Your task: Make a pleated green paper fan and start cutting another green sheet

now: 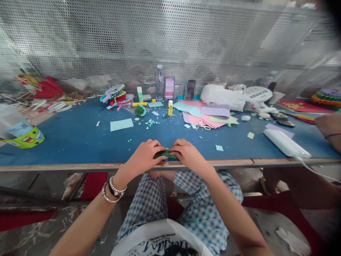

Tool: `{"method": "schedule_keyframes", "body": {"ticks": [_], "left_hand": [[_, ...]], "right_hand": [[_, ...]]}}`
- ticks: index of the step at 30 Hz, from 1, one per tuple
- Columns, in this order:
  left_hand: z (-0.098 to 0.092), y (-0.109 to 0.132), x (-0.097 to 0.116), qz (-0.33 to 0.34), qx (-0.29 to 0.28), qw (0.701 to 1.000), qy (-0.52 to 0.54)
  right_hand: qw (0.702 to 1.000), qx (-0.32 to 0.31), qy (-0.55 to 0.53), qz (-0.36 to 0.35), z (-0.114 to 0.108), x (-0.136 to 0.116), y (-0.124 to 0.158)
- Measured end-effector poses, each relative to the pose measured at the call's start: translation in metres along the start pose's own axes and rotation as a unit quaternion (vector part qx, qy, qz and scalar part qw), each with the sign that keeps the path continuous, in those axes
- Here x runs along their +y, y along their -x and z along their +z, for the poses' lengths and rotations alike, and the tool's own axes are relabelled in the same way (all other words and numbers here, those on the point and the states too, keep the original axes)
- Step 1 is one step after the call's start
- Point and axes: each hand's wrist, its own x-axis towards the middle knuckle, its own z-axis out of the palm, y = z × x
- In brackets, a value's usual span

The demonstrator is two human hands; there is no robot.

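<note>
Both my hands meet at the front edge of the blue table (66, 138). My left hand (145, 156) and my right hand (189, 154) press down with closed fingers on a folded piece of dark green paper (164, 154) held between them. The paper lies flat on the table top, mostly covered by my fingers. Bracelets circle my left wrist.
Coloured paper sheets (205, 113), scissors (203, 125), a yellow glue stick (170, 107), a water bottle (159, 82), folded paper fans (115, 95) and scraps lie farther back. A white oblong device (285, 143) with a cable sits right. Another person's arm (329, 129) rests at the right edge.
</note>
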Motion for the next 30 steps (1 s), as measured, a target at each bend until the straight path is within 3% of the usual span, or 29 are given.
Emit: {"method": "schedule_keyframes", "body": {"ticks": [8,15,20,24,30], "left_hand": [[0.004,-0.003,0.008,-0.027,0.005,0.999,-0.022],[0.010,-0.005,-0.010,-0.028,0.024,0.995,0.088],[0.002,0.000,-0.027,-0.048,0.014,0.990,0.129],[-0.008,0.008,-0.037,-0.073,0.003,0.990,0.119],[-0.004,0.025,-0.033,-0.008,0.042,0.999,0.013]], "right_hand": [[0.999,0.004,-0.033,-0.024,-0.002,0.010,0.001],[0.990,0.033,-0.133,0.011,0.004,0.029,0.009],[0.984,0.043,-0.169,0.028,0.008,0.035,0.010],[0.987,0.046,-0.154,0.026,0.008,0.032,0.013],[0.994,0.047,-0.094,0.005,0.007,0.028,0.023]]}}
